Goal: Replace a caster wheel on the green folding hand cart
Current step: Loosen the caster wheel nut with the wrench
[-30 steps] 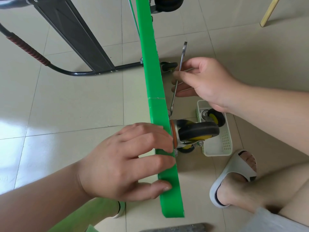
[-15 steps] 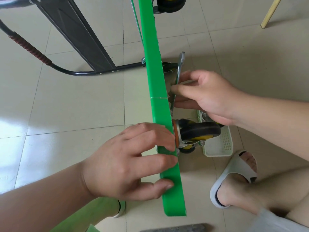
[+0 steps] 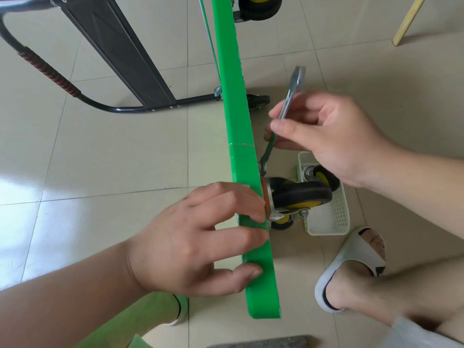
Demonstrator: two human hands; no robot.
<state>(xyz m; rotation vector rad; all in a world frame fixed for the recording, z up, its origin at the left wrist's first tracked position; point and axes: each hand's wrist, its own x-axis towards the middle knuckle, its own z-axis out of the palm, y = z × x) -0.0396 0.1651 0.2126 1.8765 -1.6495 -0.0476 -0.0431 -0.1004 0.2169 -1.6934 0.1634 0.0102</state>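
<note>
Steadying the green cart deck point(image 3: 241, 121) on edge with my left hand point(image 3: 198, 239), fingers curled over its rim beside the mounted caster wheel point(image 3: 300, 195). My right hand point(image 3: 334, 136) is pinching a flat wrench point(image 3: 288, 104) shut between thumb and fingertips, its lower end reaching the caster's base. A spare caster point(image 3: 324, 177) is sitting in the white basket point(image 3: 336, 217) on the tiled floor point(image 3: 100, 159).
</note>
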